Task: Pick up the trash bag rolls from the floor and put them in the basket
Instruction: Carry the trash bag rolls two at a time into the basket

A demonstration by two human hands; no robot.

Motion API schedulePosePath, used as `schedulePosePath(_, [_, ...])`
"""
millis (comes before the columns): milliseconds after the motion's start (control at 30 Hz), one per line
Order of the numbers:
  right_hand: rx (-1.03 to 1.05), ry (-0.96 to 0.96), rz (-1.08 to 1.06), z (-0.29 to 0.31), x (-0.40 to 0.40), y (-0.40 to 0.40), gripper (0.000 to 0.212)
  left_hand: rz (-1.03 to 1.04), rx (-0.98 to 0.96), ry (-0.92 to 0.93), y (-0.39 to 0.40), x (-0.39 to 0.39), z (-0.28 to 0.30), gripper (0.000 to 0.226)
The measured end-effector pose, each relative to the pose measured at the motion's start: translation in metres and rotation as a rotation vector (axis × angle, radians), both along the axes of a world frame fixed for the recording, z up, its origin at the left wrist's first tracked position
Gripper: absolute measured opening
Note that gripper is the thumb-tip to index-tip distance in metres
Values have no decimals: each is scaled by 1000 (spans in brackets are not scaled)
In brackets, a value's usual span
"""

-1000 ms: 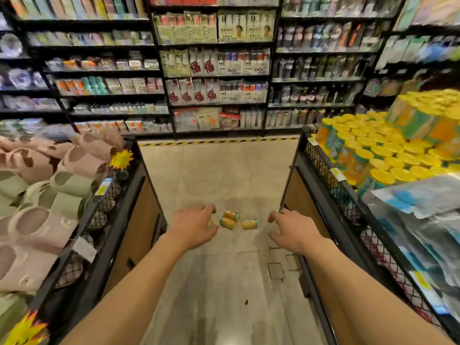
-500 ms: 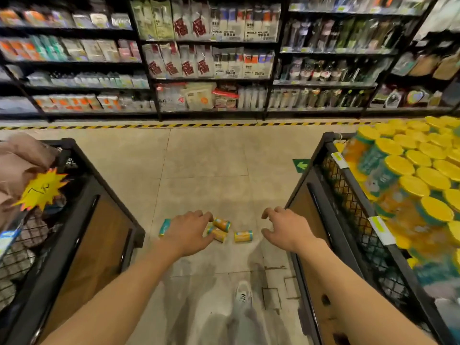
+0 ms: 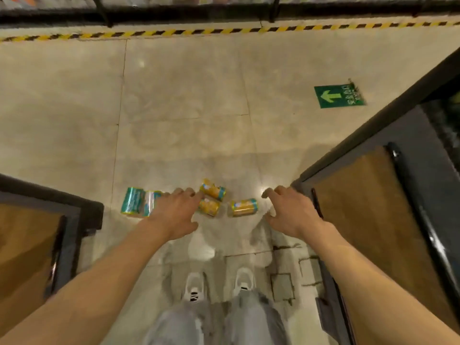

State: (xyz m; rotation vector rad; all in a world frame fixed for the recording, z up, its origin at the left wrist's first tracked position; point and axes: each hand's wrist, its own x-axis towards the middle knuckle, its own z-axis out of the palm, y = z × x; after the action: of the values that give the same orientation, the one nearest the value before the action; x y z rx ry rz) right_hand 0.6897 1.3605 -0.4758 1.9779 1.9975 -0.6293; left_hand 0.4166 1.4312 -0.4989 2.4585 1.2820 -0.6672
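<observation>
both hands, the left hand [image 3: 174, 215] and the right hand [image 3: 291, 212], are open and empty above the floor [image 3: 186, 108], where three yellow rolls [image 3: 244, 207] and two green rolls [image 3: 133, 201] lie between them.

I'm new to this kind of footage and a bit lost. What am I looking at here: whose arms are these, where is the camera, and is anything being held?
The camera sits on a person's head and looks down, so you see their own arms, legs and white shoes. There is only this one view. They stand in a shop aisle between two dark display stands. On the tiled floor lie small trash bag rolls: three yellow rolls and a teal pack. The left hand and right hand reach down toward them with fingers spread. Neither hand holds anything.
</observation>
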Motion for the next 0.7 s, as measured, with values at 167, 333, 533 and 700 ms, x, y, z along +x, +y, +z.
schedulePosePath(167, [-34,10,13,-187,-3,38,64,-80,-37,31,40,2,-187,79])
schedulePosePath(333, [-64,-10,65,-350,1,68,76,-131,-9,47,69,4,-347,87])
schedulePosePath(533, [-78,-52,161,-468,7,88,86,-235,33,-10,90,3,-462,102])
schedulePosePath(700, [-86,-34,211,-507,8,93,87,-350,133,-145,98,5,-503,93])
